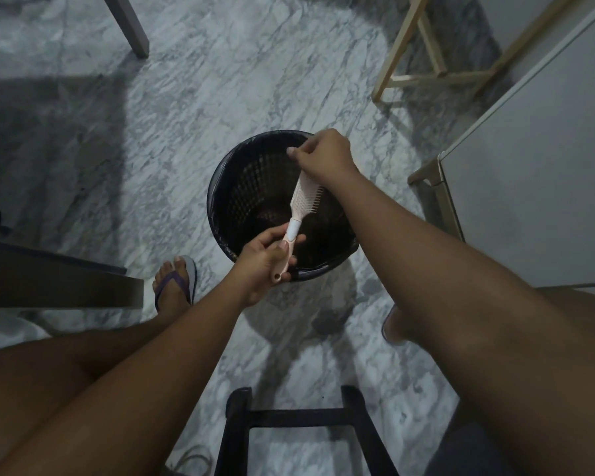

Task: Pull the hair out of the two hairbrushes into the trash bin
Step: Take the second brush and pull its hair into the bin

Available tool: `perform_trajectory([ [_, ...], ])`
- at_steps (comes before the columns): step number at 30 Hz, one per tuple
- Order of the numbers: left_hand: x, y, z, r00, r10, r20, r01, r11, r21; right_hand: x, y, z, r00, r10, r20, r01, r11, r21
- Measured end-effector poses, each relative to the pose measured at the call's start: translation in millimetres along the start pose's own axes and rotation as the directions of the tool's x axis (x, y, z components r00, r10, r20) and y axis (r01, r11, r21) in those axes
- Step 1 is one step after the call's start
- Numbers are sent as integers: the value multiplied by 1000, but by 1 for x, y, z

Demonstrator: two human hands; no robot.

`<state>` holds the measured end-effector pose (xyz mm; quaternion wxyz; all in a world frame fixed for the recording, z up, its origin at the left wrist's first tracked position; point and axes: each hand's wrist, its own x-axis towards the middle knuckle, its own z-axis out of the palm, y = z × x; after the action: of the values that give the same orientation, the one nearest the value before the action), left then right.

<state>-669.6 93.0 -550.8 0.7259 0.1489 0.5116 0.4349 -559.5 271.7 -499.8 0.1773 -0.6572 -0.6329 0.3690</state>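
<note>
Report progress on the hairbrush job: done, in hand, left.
Done: a dark clump, likely hair, lies in the trash bin. In hand: the left hand grips the pink hairbrush by its handle over the bin; the right hand pinches at its head. Left: finishing this brush; the second brush is not in view.

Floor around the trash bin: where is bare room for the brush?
Widest bare floor lies beyond the trash bin, between the grey leg and the wooden frame. A smaller patch: between bin and black stool. Crowded: above the bin, left hand and right hand hold the hairbrush; a sandalled foot stands at its left.
</note>
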Motion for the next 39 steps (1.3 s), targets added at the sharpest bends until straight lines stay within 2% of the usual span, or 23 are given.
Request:
perform_trajectory([
  [3,-1,0,0,1000,-12,13,12,1000,-17,6,0,-3,1000,-6,-14,5,999,-32],
  [7,0,0,-3,1000,-14,14,16,995,-100,11,4,-2,998,54,19,-56,985,161],
  [10,1,-1,-3,1000,-20,17,23,985,-170,13,8,0,991,113,67,-129,935,331],
  [12,1,0,-2,999,-27,18,30,977,-209,12,8,2,981,161,105,-192,870,454],
  [15,2,3,1,1000,-26,15,29,952,-306,4,5,2,953,240,187,-304,710,636],
  [17,4,7,2,1000,-20,0,19,940,-341,-1,6,4,938,267,219,-344,666,662],
  [19,5,11,3,1000,-18,-15,12,944,-329,-9,9,7,963,217,159,-269,760,591],
  [21,6,12,4,999,-17,-27,8,947,-320,-15,13,10,1000,29,5,-29,933,359],
  [22,7,11,4,999,-18,-30,7,949,-316,-18,15,11,996,-93,-19,95,970,223],
  [24,8,11,4,999,-17,-35,6,956,-295,-22,18,15,968,-249,27,249,968,10],
  [26,9,11,4,999,-14,-46,1,964,-265,-22,18,14,957,-279,79,286,954,-93],
  [32,9,13,6,996,-14,-83,-7,970,-244,-19,15,14,951,-262,167,292,936,-196],
  [36,12,15,7,997,-43,-64,25,968,-251,-29,16,19,956,-272,110,287,944,-165],
  [39,11,13,6,997,-66,-37,53,963,-265,-29,19,20,963,-271,3,266,946,-187],
])
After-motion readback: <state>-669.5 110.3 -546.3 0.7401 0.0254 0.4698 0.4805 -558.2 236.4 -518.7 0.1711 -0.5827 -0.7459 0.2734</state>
